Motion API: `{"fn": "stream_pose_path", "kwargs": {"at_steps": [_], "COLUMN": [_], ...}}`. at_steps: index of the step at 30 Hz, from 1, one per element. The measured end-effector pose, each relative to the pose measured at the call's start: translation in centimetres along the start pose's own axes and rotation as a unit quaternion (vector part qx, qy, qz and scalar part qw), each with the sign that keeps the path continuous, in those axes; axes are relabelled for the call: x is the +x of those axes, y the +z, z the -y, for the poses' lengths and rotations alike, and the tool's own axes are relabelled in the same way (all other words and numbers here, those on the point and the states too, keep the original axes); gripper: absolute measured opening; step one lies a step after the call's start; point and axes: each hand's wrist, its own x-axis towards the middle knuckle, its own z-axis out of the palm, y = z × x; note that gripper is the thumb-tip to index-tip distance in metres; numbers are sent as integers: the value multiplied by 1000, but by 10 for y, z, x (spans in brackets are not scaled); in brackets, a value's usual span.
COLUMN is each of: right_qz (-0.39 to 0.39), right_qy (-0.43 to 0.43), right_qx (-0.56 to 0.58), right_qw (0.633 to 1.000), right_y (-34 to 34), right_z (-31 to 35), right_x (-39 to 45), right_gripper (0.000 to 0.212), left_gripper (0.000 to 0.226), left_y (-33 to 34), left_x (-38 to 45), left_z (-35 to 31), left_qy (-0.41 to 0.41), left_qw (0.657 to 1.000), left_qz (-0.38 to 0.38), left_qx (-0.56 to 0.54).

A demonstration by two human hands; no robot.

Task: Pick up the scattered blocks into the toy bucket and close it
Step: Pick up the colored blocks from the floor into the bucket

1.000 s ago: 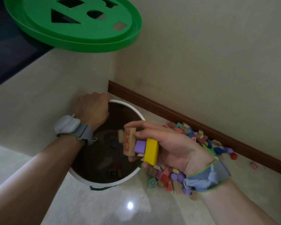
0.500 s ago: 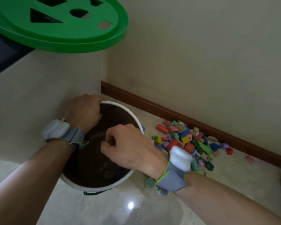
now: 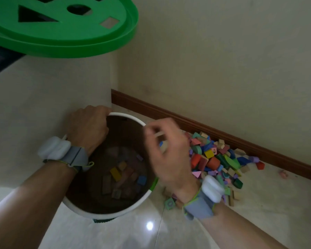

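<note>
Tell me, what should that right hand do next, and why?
Probably reach back to the heap of coloured blocks by the wall. The right hand, blurred, appears empty over the white round bucket, whose rim the left hand holds; many blocks remain on the floor.

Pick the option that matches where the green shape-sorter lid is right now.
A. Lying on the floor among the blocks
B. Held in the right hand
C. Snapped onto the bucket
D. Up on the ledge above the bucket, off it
D: the green lid sits on the ledge at upper left, while the bucket stands open below with the left hand gripping its rim.
</note>
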Motion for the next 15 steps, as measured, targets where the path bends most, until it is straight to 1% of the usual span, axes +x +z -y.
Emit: {"fn": "stream_pose_path", "kwargs": {"at_steps": [1, 2, 3, 4, 5, 7, 8, 10, 12, 15], "right_qz": [-87, -125, -110, -52, 29, 182, 235, 308, 364, 397], "right_qy": [39, 91, 151, 205, 236, 230, 211, 167, 133, 116], "right_qx": [-9, -26, -59, -106, -156, -242, -280, -342, -368, -378], "right_qw": [995, 988, 981, 972, 959, 925, 906, 872, 845, 828], "right_y": [-3, -6, -6, -5, -2, 9, 15, 27, 36, 47], "right_z": [-18, -40, -66, -92, -117, -155, -169, -193, -211, -230], "right_x": [3, 6, 7, 5, -1, -22, -34, -50, -54, -46], "right_gripper": [10, 10, 13, 19, 29, 52, 63, 77, 82, 83], "left_gripper": [36, 36, 37, 38, 38, 38, 38, 39, 40, 40], "left_y": [0, 0, 0, 2, 2, 2, 3, 3, 3, 3], "left_x": [0, 0, 0, 0, 0, 0, 0, 1, 2, 1], "left_z": [1, 2, 2, 2, 1, -1, -1, 0, 0, 2], "left_qy": [-1, -3, -5, -5, -5, -7, -8, -6, -2, -3], "left_qw": [1000, 1000, 1000, 1000, 1000, 1000, 1000, 1000, 1000, 1000], "left_qz": [-2, -5, -9, -14, -19, -25, -24, -20, -18, -20], "left_qx": [-2, -1, 1, 3, 5, 8, 10, 11, 8, 7]}}
